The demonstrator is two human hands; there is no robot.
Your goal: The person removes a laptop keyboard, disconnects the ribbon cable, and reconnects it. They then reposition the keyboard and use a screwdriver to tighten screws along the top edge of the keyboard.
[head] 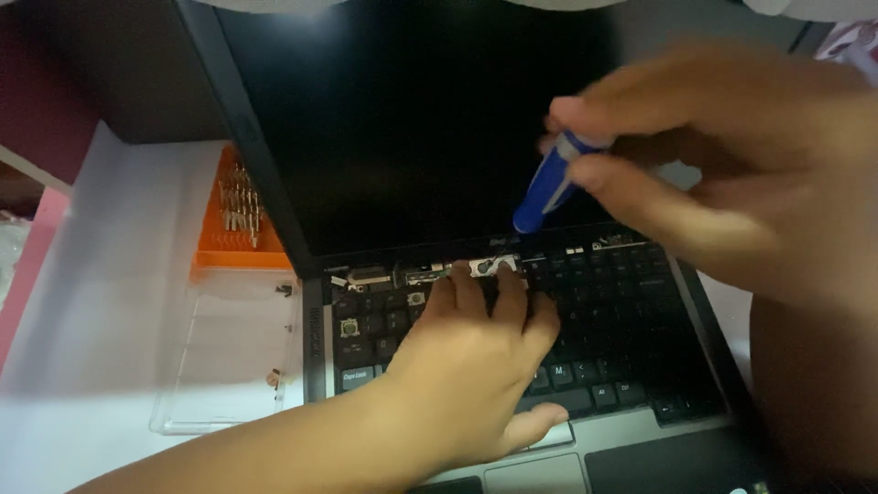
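Observation:
An open dark laptop (640, 366) lies in front of me, its screen black. The strip above the keyboard is off, baring small metal parts (494, 266) near the hinge, and several keys at the left are gone. My left hand (466, 366) rests flat on the keyboard, fingertips touching the bared metal parts. My right hand (732, 174) pinches a blue-handled screwdriver (547, 187) between fingers and thumb, its thin tip pointing down at the metal part by my left fingertips.
An orange bit holder (240, 220) with several metal bits stands left of the laptop, beside its clear plastic lid (229, 357). Both lie on a white tabletop (91, 320). A dark box sits at the back left.

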